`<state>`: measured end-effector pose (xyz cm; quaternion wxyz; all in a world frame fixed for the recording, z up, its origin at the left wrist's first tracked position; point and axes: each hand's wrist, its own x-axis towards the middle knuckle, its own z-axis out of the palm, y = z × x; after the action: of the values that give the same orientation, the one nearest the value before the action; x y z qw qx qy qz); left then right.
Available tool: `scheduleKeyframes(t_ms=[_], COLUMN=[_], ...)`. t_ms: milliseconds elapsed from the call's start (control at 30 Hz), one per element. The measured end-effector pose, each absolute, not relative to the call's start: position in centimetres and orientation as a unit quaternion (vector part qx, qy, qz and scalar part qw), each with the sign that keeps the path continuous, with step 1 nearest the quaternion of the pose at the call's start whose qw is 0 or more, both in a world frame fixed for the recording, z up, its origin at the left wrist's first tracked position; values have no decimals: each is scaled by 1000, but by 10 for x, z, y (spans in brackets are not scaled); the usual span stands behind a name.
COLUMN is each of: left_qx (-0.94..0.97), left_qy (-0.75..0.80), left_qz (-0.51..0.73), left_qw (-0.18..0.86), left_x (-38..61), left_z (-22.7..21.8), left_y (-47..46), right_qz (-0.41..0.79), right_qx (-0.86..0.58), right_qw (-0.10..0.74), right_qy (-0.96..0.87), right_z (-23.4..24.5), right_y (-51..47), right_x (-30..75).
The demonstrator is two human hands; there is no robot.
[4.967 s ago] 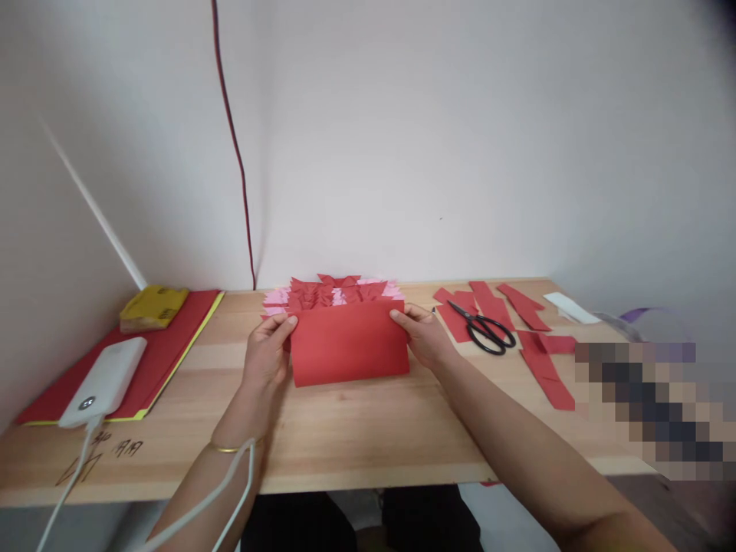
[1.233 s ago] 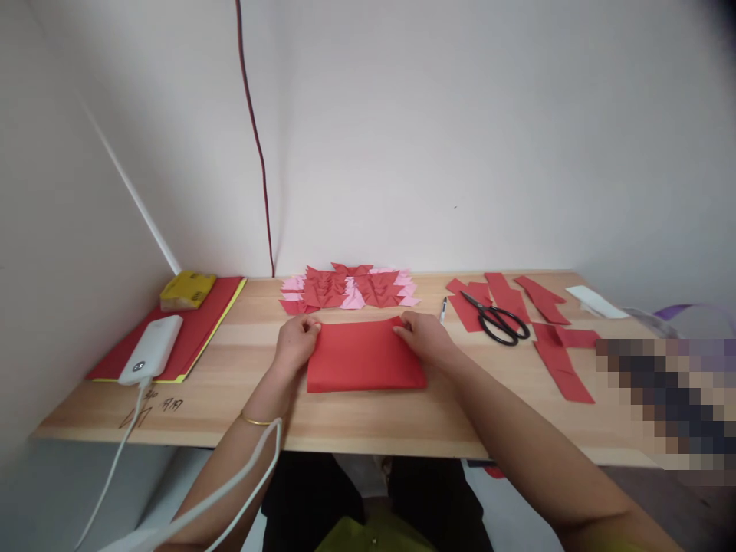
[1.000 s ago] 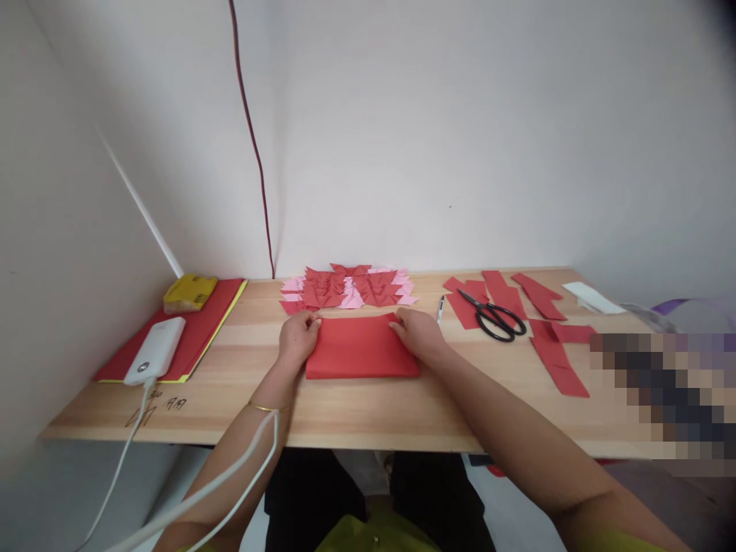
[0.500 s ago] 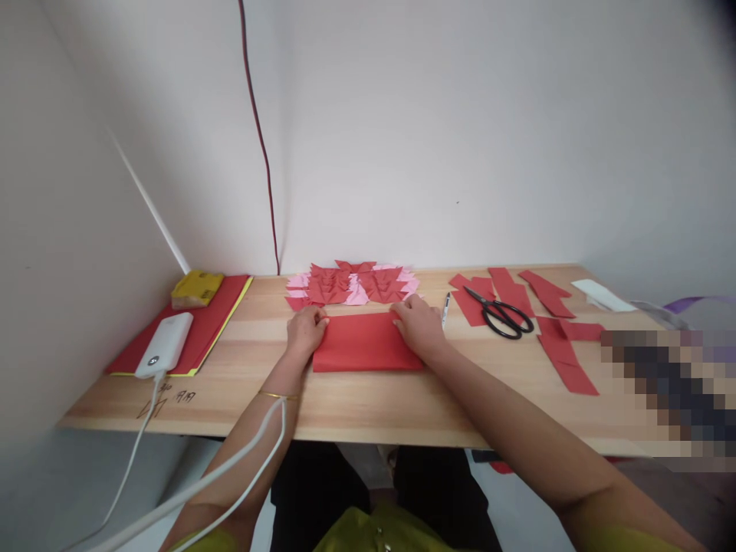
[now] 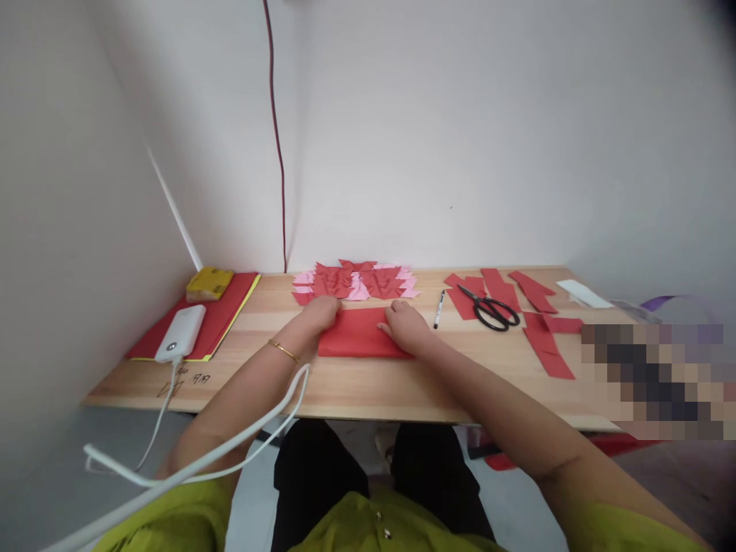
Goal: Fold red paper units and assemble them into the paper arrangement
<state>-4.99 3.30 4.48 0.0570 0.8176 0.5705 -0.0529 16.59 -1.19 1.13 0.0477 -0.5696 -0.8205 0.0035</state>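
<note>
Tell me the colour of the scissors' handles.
Black. The head view shows the scissors lying on red paper strips, right of the pen.

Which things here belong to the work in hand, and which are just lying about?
In use: red sheet, pressed flat under left hand and right hand.
Lying about: folded red and pink pieces, pen, scissors, red strips, power bank, yellow pad.

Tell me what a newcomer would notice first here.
First comes the red sheet lying flat mid-table, with the left hand on its far left corner and the right hand pressed on its right part. Just behind it, by the wall, sits a cluster of folded red and pink pieces. To the right, black scissors lie partly on cut red strips.
</note>
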Motion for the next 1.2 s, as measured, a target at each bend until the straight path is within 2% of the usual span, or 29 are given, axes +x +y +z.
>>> scheduleKeyframes(t_ms=[333,500,800,1067,1200], left_qx=[797,785,780,778,776], left_qy=[600,619,622,624,627], left_qz=[-75,-40,-48,-48,-50], left_qw=[-4,-1,46,52,46], left_x=[-9,-17,-40,-38,-39], left_z=[39,23,2,3,1], left_y=[-12,-35,-46,-44,-44], right_qz=[-31,-37,-30,-61,-99], right_qx=[-564,-564,-558,-551,-556], right_qw=[63,72,87,29,83], right_qy=[-823,-822,-825,-832,-821], right_z=[1,-3,-5,10,19], right_y=[-21,-23,-23,-29,-38], right_x=[169,172,176,170,129])
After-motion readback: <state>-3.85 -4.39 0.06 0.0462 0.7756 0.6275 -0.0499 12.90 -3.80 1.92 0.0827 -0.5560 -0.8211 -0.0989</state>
